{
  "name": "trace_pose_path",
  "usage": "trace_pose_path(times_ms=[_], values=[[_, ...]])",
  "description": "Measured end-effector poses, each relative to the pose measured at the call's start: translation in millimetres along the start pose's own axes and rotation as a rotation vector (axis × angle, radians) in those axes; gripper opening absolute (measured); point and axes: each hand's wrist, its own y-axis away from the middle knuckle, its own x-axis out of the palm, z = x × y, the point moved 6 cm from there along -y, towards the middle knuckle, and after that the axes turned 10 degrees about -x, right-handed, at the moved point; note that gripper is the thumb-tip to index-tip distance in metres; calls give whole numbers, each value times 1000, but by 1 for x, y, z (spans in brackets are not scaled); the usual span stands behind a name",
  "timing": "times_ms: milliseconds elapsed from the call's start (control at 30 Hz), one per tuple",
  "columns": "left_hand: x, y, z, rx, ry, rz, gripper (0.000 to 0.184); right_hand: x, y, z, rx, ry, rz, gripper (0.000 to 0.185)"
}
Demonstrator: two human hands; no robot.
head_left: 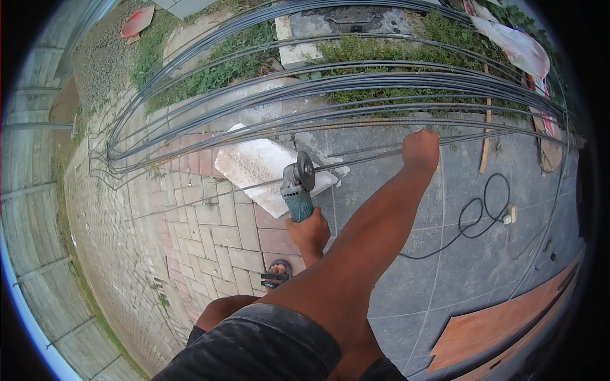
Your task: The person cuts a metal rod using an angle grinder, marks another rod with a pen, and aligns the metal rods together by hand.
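Observation:
My right hand (310, 231) is wrapped around the green body of an angle grinder (297, 198). The grinder's dark disc (306, 170) stands on edge beside the steel rods (365, 158); whether it touches them I cannot tell. My left arm crosses over the right one. At its end, my left hand (421, 150) is closed in a fist around the rods, to the right of the grinder. A rod also runs on leftward past the grinder. Under the grinder and rods lies a white slab (249, 159) with brownish specks.
Long bundles of bent steel rods (406, 81) stretch across the far side, over grass. A black cable (470, 219) lies coiled on the grey tiles at right. Reddish-brown boards (489, 327) lie at lower right. My sandalled foot (277, 270) stands on the paving.

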Motion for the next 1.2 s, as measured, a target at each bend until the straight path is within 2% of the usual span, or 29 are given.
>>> trace_pose_path(times_ms=[467,767,1200], values=[[0,-3,1,-23,22,53,12,8,-3,-3,-13,-8,5,54],[0,-3,2,-6,60,-8,11,6,-4,-3,-10,-28,-6,54],[1,-5,2,-2,43,15,9,2,-4,2,12,-30,36,57]])
